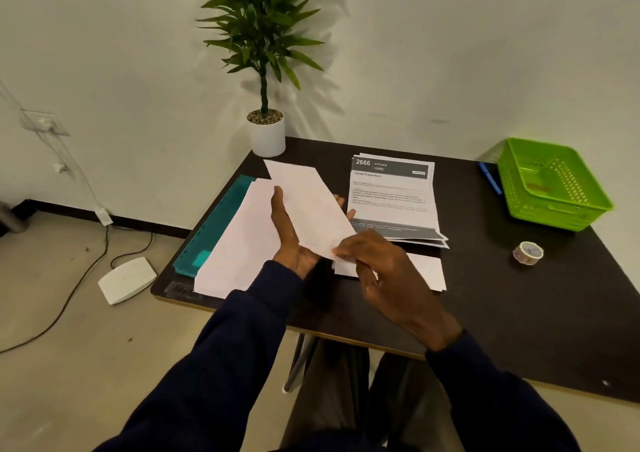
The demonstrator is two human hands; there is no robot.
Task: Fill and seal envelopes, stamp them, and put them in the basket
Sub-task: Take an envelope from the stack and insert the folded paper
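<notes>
Here, the left hand (291, 240) is cradling a long white paper envelope (311, 202) from beneath, thumb lying on top and fingertips curling past its far edge, while the right hand (388, 271) is pinching its near end. It is hovering over the dark tabletop (519, 313), well apart from the green plastic lattice basket (561, 209).

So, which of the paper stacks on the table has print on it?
The stack headed 2666 KITCHEN, beyond the right hand; the pile on the teal folder and the envelopes by that hand are blank white.
</notes>
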